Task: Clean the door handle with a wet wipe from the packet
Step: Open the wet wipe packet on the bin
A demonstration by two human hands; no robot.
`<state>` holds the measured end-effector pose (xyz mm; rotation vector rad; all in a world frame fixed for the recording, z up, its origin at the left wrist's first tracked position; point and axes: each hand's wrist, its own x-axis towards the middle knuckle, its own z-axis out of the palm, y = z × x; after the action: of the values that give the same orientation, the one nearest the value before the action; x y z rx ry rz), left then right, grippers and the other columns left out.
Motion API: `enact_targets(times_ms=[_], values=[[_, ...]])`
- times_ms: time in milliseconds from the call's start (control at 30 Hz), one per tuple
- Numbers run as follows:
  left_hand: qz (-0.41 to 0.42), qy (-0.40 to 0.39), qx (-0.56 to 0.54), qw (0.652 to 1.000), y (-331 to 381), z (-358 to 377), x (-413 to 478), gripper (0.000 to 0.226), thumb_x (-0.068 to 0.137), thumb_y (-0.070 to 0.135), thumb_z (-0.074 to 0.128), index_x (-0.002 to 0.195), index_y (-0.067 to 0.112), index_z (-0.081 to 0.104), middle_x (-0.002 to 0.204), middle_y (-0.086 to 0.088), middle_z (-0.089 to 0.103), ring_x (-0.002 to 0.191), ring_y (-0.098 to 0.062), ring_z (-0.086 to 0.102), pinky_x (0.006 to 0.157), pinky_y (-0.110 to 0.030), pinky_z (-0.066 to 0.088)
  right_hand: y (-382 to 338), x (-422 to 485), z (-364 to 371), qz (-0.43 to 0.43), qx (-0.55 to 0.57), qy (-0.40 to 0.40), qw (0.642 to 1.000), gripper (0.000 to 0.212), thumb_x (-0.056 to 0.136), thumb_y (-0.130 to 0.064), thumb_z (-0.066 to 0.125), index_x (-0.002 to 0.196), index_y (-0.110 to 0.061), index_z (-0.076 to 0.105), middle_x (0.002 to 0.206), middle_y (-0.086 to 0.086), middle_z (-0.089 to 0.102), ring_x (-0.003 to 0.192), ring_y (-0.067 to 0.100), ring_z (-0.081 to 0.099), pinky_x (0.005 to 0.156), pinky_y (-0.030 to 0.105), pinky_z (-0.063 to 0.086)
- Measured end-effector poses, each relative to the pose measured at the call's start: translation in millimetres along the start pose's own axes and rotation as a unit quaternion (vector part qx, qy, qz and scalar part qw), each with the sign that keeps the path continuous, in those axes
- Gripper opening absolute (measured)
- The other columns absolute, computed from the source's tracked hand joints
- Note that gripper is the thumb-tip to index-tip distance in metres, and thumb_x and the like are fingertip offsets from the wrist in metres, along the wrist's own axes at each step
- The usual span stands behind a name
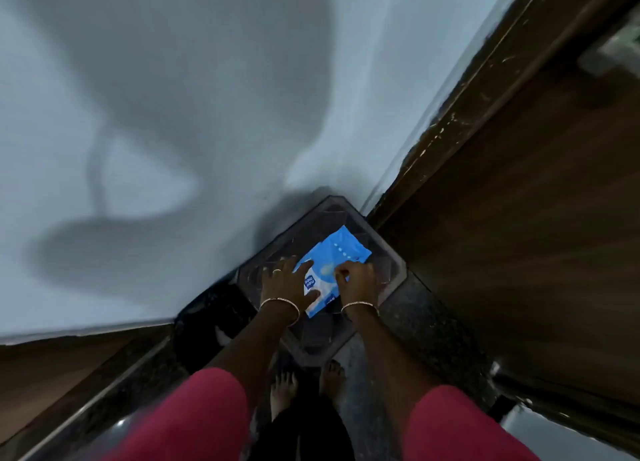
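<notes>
Working at the very start of the job, the person has both hands on the blue packet (329, 270), which lies flat on a dark stool (322, 336) in the corner beside the wooden door (519, 253). The left hand (285, 284) is spread, pressing the packet down; the right hand (356, 280) has its fingers bunched at the packet's middle, apparently pinching the flap. No wipe is out yet. The door handle is not clearly visible, and wiping it remains.
</notes>
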<state>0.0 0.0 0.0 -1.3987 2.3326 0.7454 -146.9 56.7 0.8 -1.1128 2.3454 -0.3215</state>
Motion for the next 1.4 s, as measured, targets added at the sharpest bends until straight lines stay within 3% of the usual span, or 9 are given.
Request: enact_targets(times_ms=[300,500,600,700,833,967,1200,1300,1400], values=[[0.026,0.008,0.007,1.000,-13.4,59.3,49.4,0.091,0.083,0.066,0.052,0.154,0.036,0.004,0.165,0.001,0.005,0.152,-0.026,0.001,0.117,-0.057,0.008,13.3,49.6,45.5,-0.099,-0.166,-0.042,0.980,0.027,0.099,-0.027,0.047,0.111,-0.026,0.071,0.110,-0.002,0.069,0.112,0.024,0.052,0.092,0.042,0.044],[0.026,-0.009,-0.009,1.000,-22.0,71.2,61.6,0.098,0.081,0.071,0.051,0.154,0.034,-0.002,0.165,0.001,0.001,0.152,-0.027,0.000,0.116,-0.059,0.011,19.0,54.6,61.7,-0.123,-0.188,-0.020,0.974,0.027,0.101,-0.030,0.043,0.112,-0.023,0.067,0.113,-0.001,0.066,0.111,0.022,0.052,0.094,0.042,0.043],[0.026,-0.017,-0.014,0.999,-22.2,73.2,64.1,0.099,0.081,0.071,0.051,0.154,0.033,-0.003,0.165,0.000,-0.001,0.152,-0.027,0.001,0.117,-0.059,0.013,23.1,52.9,65.4,-0.127,-0.159,-0.009,0.979,0.023,0.100,-0.028,0.046,0.110,-0.021,0.066,0.112,0.000,0.066,0.110,0.022,0.054,0.093,0.041,0.044],[0.027,-0.022,-0.019,0.999,-23.7,74.5,64.6,0.099,0.082,0.070,0.051,0.154,0.033,-0.004,0.165,0.001,-0.004,0.152,-0.027,0.000,0.118,-0.059,0.013,26.5,48.0,63.8,-0.117,-0.092,0.012,0.989,0.008,0.093,-0.018,0.060,0.097,-0.020,0.067,0.101,0.000,0.069,0.103,0.023,0.057,0.089,0.040,0.047],[0.030,-0.031,-0.026,0.999,-23.7,74.3,67.2,0.100,0.081,0.069,0.053,0.154,0.033,-0.005,0.165,0.000,-0.006,0.152,-0.028,0.001,0.118,-0.059,0.012,28.1,43.6,60.8,-0.108,-0.072,0.020,0.991,0.014,0.083,-0.010,0.070,0.093,-0.019,0.066,0.094,0.000,0.070,0.099,0.023,0.059,0.086,0.039,0.049],[0.031,-0.041,-0.022,0.998,-26.0,75.3,71.0,0.103,0.079,0.070,0.054,0.154,0.033,-0.007,0.165,0.001,-0.008,0.152,-0.027,0.001,0.118,-0.059,0.012,28.0,42.5,60.7,-0.103,-0.040,0.042,0.993,0.017,0.081,-0.004,0.069,0.089,-0.018,0.061,0.087,0.001,0.068,0.092,0.023,0.063,0.101,0.041,0.046],[0.035,-0.036,-0.012,0.999,-26.0,79.9,72.0,0.102,0.081,0.068,0.053,0.154,0.032,-0.009,0.165,0.000,-0.009,0.152,-0.026,0.001,0.119,-0.058,0.011,28.6,33.6,63.0,-0.105,0.027,0.070,0.992,0.021,0.085,0.003,0.061,0.098,-0.012,0.054,0.088,0.004,0.059,0.084,0.019,0.060,0.075,0.039,0.055],[0.034,-0.041,-0.018,0.998,-25.6,79.0,71.9,0.102,0.082,0.067,0.055,0.154,0.032,-0.008,0.165,0.001,-0.010,0.152,-0.026,0.000,0.119,-0.059,0.010,30.5,32.0,62.2,-0.080,0.051,0.053,0.994,0.020,0.088,0.004,0.053,0.102,-0.010,0.048,0.088,0.006,0.054,0.080,0.021,0.058,0.068,0.038,0.053],[0.030,-0.049,-0.019,0.998,-24.7,77.0,71.5,0.102,0.082,0.065,0.057,0.154,0.032,-0.008,0.164,0.001,-0.011,0.152,-0.025,-0.001,0.119,-0.058,0.010,29.8,26.1,61.8,-0.066,0.085,0.094,0.990,0.014,0.095,0.001,0.050,0.106,-0.007,0.047,0.090,0.007,0.057,0.079,0.014,0.058,0.060,0.030,0.045]])
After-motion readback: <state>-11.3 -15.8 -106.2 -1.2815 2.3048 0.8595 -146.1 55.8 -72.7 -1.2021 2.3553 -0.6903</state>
